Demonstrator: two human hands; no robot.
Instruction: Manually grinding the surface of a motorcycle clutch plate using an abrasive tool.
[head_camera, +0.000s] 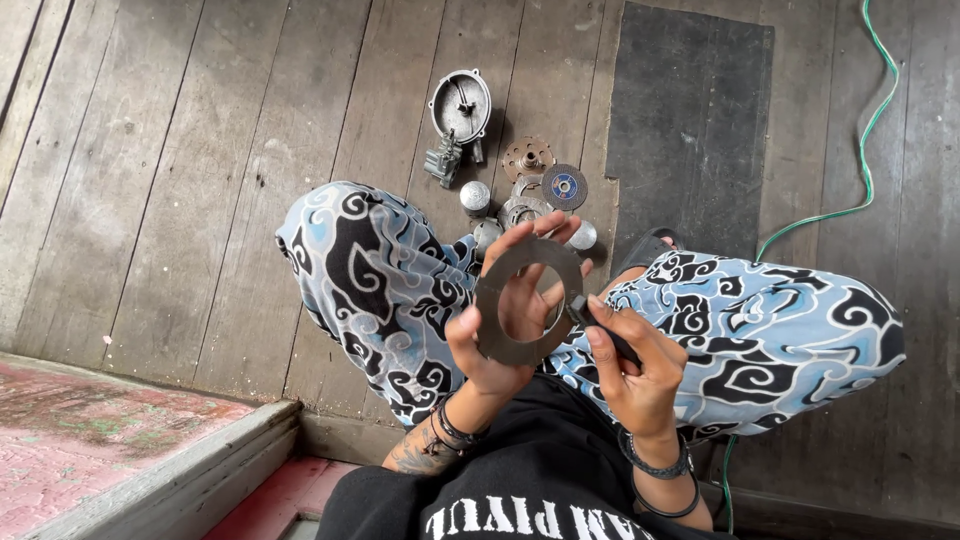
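Left hand (510, 310) grips a grey ring disc (497, 335) — right hand (630, 365) holds a dark tool (590, 320).

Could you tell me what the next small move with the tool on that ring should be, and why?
Probably slide the dark tool in the right hand a little further along the inner edge of the flat grey ring, since its tip already rests there while the left hand holds the ring up.

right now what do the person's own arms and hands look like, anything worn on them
Both forearms are bare, with no sleeves reaching them and no gloves. The left hand has a stack of dark bracelets at the wrist and a dark tattoo on the forearm below them. The right hand has two dark bands around its wrist.
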